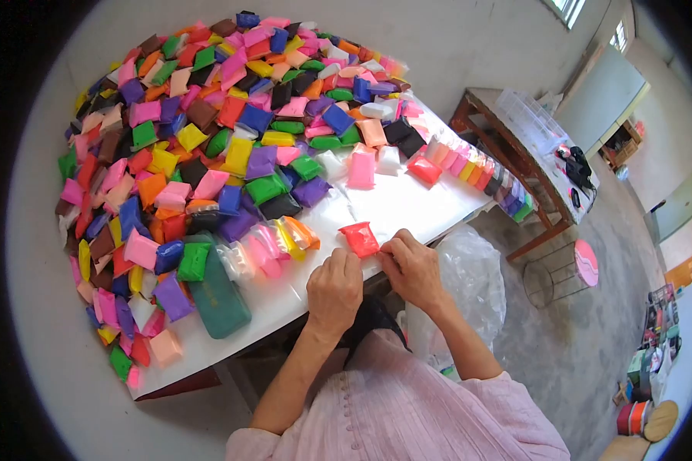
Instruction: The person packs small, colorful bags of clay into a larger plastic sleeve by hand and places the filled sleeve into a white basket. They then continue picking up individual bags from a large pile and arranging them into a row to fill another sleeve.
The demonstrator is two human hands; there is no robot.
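Between my two hands, just above the table's front edge, is a small clear-wrapped red packet (359, 239); what fills it looks soft, like clay. My left hand (335, 287) is closed at its lower left corner, with the fingertips partly hidden behind the knuckles. Thumb and fingers of my right hand (415, 269) pinch the packet's lower right side. Left of my hands lies a row of packets in white, pink, yellow and orange (265, 247). Beside that row rests a dark green case (217, 300) with a green packet (194, 261) on its upper end.
A big heap of multicoloured packets (200, 146) covers the white table's (430, 200) left and back. Another row of packets (477, 175) runs along its right end. A clear plastic bag (469, 284) hangs beside my right arm. Further right stand a wire stool (550, 276) and a wooden desk (492, 115).
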